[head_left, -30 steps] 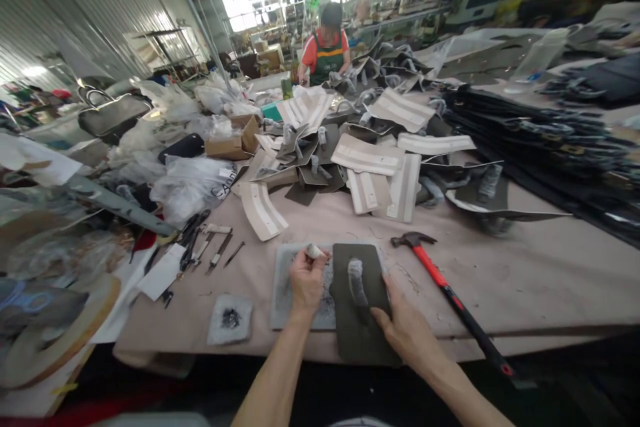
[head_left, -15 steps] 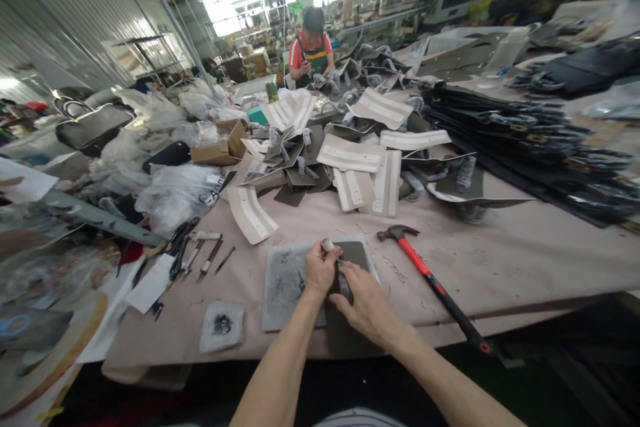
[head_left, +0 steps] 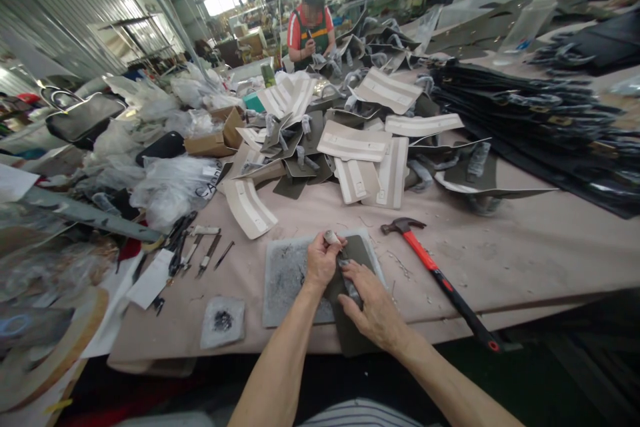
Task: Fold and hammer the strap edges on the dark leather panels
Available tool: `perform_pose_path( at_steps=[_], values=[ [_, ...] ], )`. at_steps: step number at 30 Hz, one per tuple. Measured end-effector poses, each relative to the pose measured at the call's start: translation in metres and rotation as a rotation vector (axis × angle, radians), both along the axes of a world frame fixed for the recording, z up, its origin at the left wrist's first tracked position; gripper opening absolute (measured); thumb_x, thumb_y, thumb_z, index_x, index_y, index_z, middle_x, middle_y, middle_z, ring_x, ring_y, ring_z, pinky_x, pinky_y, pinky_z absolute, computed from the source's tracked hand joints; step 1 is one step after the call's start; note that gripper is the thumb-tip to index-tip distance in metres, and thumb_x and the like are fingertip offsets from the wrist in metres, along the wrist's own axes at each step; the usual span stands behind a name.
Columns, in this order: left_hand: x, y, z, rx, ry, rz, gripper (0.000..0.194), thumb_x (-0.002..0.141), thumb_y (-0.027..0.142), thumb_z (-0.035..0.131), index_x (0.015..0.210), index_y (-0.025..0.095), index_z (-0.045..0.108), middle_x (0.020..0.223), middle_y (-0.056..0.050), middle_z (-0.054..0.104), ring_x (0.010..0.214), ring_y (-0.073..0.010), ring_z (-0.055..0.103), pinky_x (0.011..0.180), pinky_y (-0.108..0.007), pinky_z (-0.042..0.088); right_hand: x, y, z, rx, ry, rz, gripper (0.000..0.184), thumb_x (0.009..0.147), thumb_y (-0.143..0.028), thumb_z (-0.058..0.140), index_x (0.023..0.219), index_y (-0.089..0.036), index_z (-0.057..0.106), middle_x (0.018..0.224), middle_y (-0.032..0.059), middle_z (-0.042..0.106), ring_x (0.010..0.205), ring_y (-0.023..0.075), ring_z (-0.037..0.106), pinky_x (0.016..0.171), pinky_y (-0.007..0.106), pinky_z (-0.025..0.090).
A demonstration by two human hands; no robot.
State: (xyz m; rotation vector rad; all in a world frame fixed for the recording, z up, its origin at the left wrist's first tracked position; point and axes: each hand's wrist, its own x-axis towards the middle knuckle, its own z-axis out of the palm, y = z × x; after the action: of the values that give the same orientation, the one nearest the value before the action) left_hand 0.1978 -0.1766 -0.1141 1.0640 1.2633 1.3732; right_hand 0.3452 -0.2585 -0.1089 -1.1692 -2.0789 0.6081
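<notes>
My left hand is closed around a short tool with a pale, round handle end. Its working tip is hidden by my fingers. Under both hands lies a dark grey-green bag panel, slanted across a grey slab at the table's near edge. My right hand grips a plastic-wrapped bag handle on that panel, fingers on one side and thumb on the other. To the right rests a claw hammer with a red and black handle, touched by neither hand.
A small square pad with a black smear sits left of the slab. Beyond it lie several slim tools. A pile of bag panels spreads ahead, with black bag pieces at right. Another person works across the table.
The panel has turned slightly, its near end swinging right. My right hand has shifted a little right with it, while my left hand keeps its grip. The camera view has tilted downward.
</notes>
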Motion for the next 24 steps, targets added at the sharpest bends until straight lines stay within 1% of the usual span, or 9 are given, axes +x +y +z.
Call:
perform_pose_path(
  at_steps=[5, 7, 9, 12, 14, 17, 19, 21, 24],
  values=[
    [-0.002, -0.003, -0.002, 0.001, 0.047, -0.022, 0.020, 0.086, 0.033, 0.069, 0.096, 0.016, 0.067, 0.092, -0.009, 0.076, 0.087, -0.0190, 0.072, 0.084, -0.031, 0.056, 0.007, -0.001, 0.017, -0.081, 0.043, -0.009, 0.055, 0.092, -0.036, 0.056, 0.142, -0.017, 0.048, 0.146, 0.0174, 0.054, 0.139, 0.0287, 0.047, 0.115, 0.053, 0.040],
    [-0.001, -0.003, 0.000, 0.001, 0.066, -0.022, 0.020, 0.085, 0.033, 0.069, 0.096, 0.016, 0.067, 0.092, -0.008, 0.076, 0.087, -0.0189, 0.072, 0.085, -0.031, 0.056, 0.019, 0.004, 0.027, -0.071, 0.076, -0.066, 0.053, 0.093, -0.036, 0.054, 0.142, -0.018, 0.047, 0.145, 0.0167, 0.054, 0.136, 0.0277, 0.050, 0.112, 0.050, 0.043],
    [0.001, -0.002, 0.001, 0.002, 0.081, -0.015, 0.019, 0.085, 0.032, 0.070, 0.094, 0.016, 0.068, 0.091, -0.007, 0.076, 0.087, -0.0186, 0.071, 0.085, -0.030, 0.055, 0.037, 0.012, 0.031, 0.011, 0.083, -0.172, 0.047, 0.094, -0.037, 0.053, 0.137, -0.019, 0.050, 0.138, 0.0162, 0.058, 0.131, 0.0278, 0.053, 0.110, 0.049, 0.045],
    [0.002, -0.002, 0.004, 0.000, 0.099, -0.007, 0.016, 0.085, 0.030, 0.069, 0.092, 0.016, 0.068, 0.088, -0.005, 0.075, 0.085, -0.0176, 0.070, 0.084, -0.029, 0.054, 0.073, 0.022, 0.025, 0.148, -0.064, -0.382, 0.041, 0.093, -0.041, 0.053, 0.125, -0.015, 0.058, 0.127, 0.0186, 0.063, 0.121, 0.0319, 0.057, 0.105, 0.051, 0.046],
    [0.003, -0.002, 0.004, -0.001, 0.126, -0.006, 0.014, 0.085, 0.029, 0.067, 0.092, 0.017, 0.068, 0.087, -0.004, 0.074, 0.084, -0.0172, 0.070, 0.083, -0.028, 0.054, 0.099, 0.025, 0.016, 0.101, -0.296, -0.497, 0.040, 0.092, -0.041, 0.052, 0.118, -0.012, 0.060, 0.121, 0.0213, 0.063, 0.113, 0.0347, 0.059, 0.098, 0.051, 0.049],
    [0.004, -0.002, 0.005, 0.015, 0.179, -0.012, 0.011, 0.085, 0.026, 0.066, 0.092, 0.017, 0.068, 0.087, -0.004, 0.074, 0.084, -0.0171, 0.070, 0.084, -0.029, 0.053, 0.129, 0.026, 0.008, -0.175, -0.628, -0.563, 0.034, 0.092, -0.038, 0.049, 0.109, -0.011, 0.061, 0.105, 0.0203, 0.063, 0.094, 0.0333, 0.062, 0.078, 0.045, 0.051],
    [0.004, -0.003, 0.005, 0.035, 0.222, -0.014, 0.009, 0.085, 0.023, 0.064, 0.091, 0.018, 0.068, 0.087, -0.004, 0.074, 0.085, -0.0172, 0.070, 0.083, -0.028, 0.054, 0.139, 0.028, 0.011, -0.384, -0.631, -0.570, 0.025, 0.091, -0.035, 0.049, 0.101, -0.015, 0.060, 0.092, 0.0148, 0.061, 0.081, 0.0282, 0.061, 0.069, 0.040, 0.048],
    [0.004, -0.004, 0.006, 0.060, 0.291, -0.028, 0.008, 0.084, 0.018, 0.063, 0.091, 0.018, 0.068, 0.087, -0.004, 0.075, 0.084, -0.0173, 0.070, 0.082, -0.028, 0.053, 0.140, 0.032, 0.022, -0.641, -0.373, -0.535, 0.015, 0.088, -0.031, 0.052, 0.091, -0.018, 0.056, 0.081, 0.0079, 0.058, 0.070, 0.0214, 0.057, 0.063, 0.034, 0.045],
    [0.003, -0.007, 0.008, 0.113, 0.403, -0.064, 0.011, 0.083, 0.014, 0.061, 0.090, 0.018, 0.069, 0.086, -0.003, 0.075, 0.081, -0.0170, 0.069, 0.079, -0.027, 0.053, 0.130, 0.040, 0.051, -1.121, 0.289, -0.413, 0.007, 0.079, -0.022, 0.056, 0.081, -0.020, 0.049, 0.068, -0.0015, 0.048, 0.054, 0.0110, 0.045, 0.052, 0.025, 0.040]
  ],
)
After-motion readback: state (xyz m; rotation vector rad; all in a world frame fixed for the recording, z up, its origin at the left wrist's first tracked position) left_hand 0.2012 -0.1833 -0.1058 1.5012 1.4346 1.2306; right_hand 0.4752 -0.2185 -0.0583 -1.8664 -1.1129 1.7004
